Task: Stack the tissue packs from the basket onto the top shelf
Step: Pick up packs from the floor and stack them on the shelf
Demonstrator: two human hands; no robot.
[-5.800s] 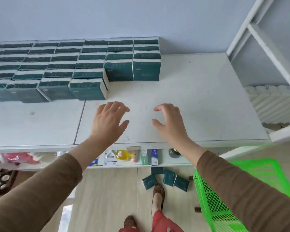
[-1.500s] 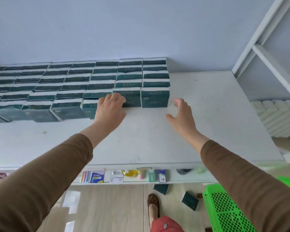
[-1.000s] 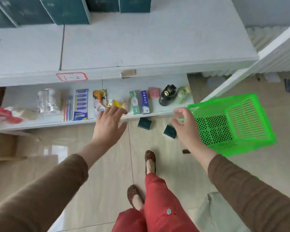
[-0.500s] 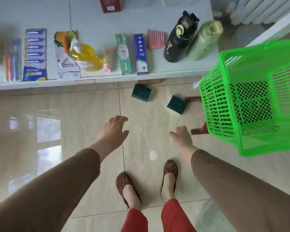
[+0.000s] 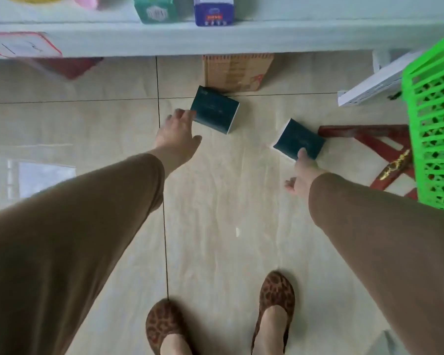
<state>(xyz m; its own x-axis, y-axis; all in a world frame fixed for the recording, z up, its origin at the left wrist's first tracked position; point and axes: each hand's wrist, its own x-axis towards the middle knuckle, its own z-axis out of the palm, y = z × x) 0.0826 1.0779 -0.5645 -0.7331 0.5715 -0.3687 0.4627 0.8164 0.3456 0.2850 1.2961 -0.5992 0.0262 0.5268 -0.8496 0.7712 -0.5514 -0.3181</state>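
Two dark green tissue packs lie on the tiled floor. My left hand point(image 5: 176, 138) is stretched down with its fingers apart, the fingertips at the left edge of the left tissue pack point(image 5: 214, 110). My right hand point(image 5: 303, 172) reaches toward the right tissue pack point(image 5: 299, 142), one finger touching its near edge; neither pack is gripped. The green basket point(image 5: 432, 129) stands at the right edge of the view, and I see no packs inside it. The top shelf is out of view.
A low white shelf edge point(image 5: 215, 38) with small boxes runs across the top. A cardboard box point(image 5: 237, 71) sits under it behind the left pack. A red wooden stool frame point(image 5: 377, 147) lies under the basket. My two feet in leopard-print shoes point(image 5: 276, 303) stand below.
I have turned from the top shelf down to the floor and bent lower. Both hands have dropped from the shelf to the two packs on the floor.
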